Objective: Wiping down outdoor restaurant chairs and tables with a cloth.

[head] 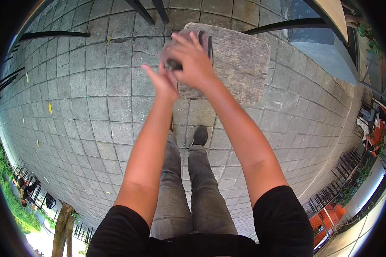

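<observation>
Both hands meet over the left part of a weathered wooden board (241, 64), blurred by motion. My right hand (193, 61) has its fingers spread across a dull reddish-brown, cloth-like item (204, 40) with dark edging. A small dark object (174, 65) sits between the right thumb and fingers, and its kind is too blurred to tell. Close beside it is my left hand (164, 82), thumb pointing outward and palm turned toward the object. The left fingers are partly covered by the right hand, so their hold is unclear.
Grey paving tiles (93, 106) surround the board. Dark metal legs (144, 13) stand at the far side, with another leg (286, 25) behind the board. My dark shoe (200, 135) is on the near side. A tree trunk (62, 228) and a person (25, 189) appear lower left.
</observation>
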